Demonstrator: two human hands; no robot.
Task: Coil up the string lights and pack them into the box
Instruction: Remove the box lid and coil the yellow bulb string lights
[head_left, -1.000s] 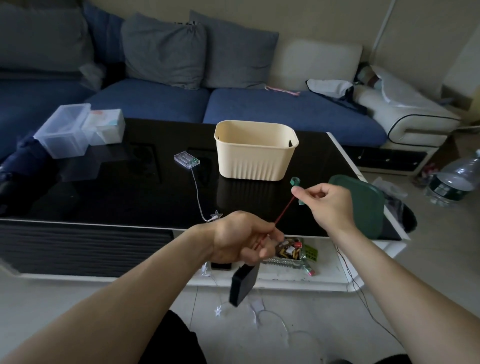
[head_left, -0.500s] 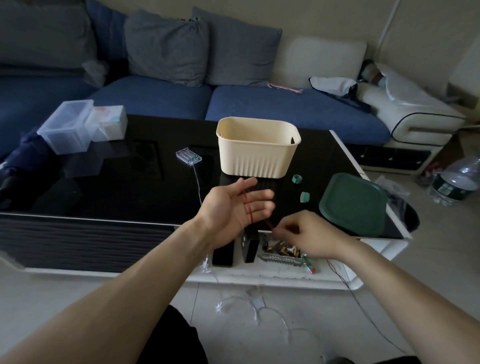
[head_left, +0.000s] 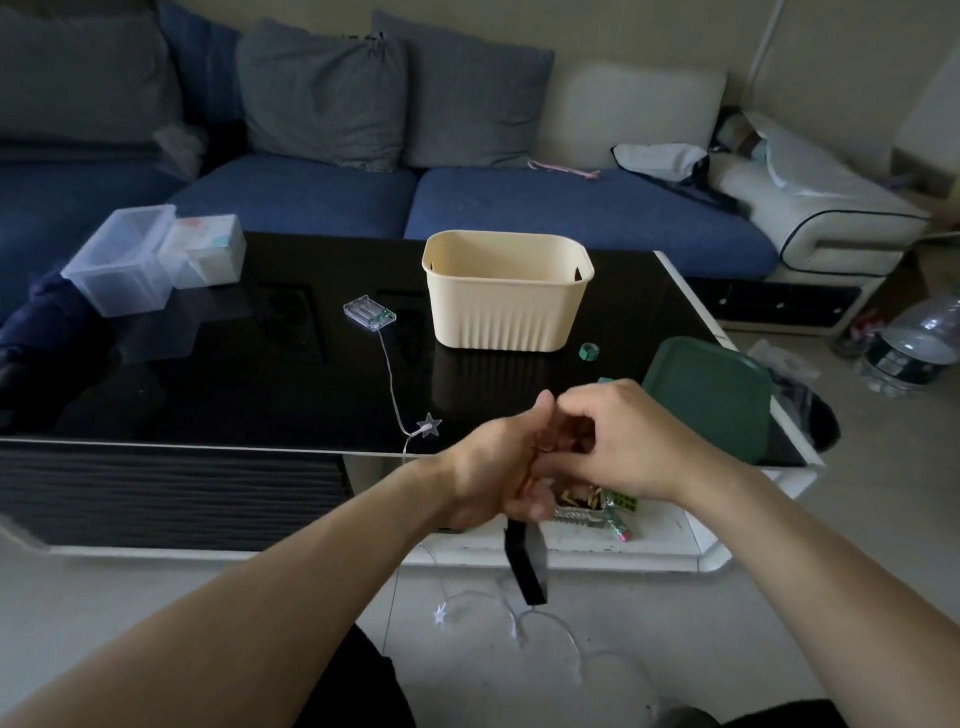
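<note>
The left hand (head_left: 491, 467) and right hand (head_left: 618, 441) were together above the near edge of the black glass coffee table (head_left: 208, 374), fingers curled and touching each other. A thin strand showed between them, but whether either hand gripped it could not be told. A flat black object (head_left: 527, 564) hung below the left hand.

The string lights (head_left: 395, 384) ran from a clear battery case (head_left: 369, 313) on the table, past a star light (head_left: 430, 425) at the edge, down to loose loops on the floor (head_left: 519, 618). The cream ribbed box (head_left: 506, 291) stood open behind the hands, its green lid (head_left: 711, 395) lying to the right. A small green ring (head_left: 588, 352) sat between box and lid.
</note>
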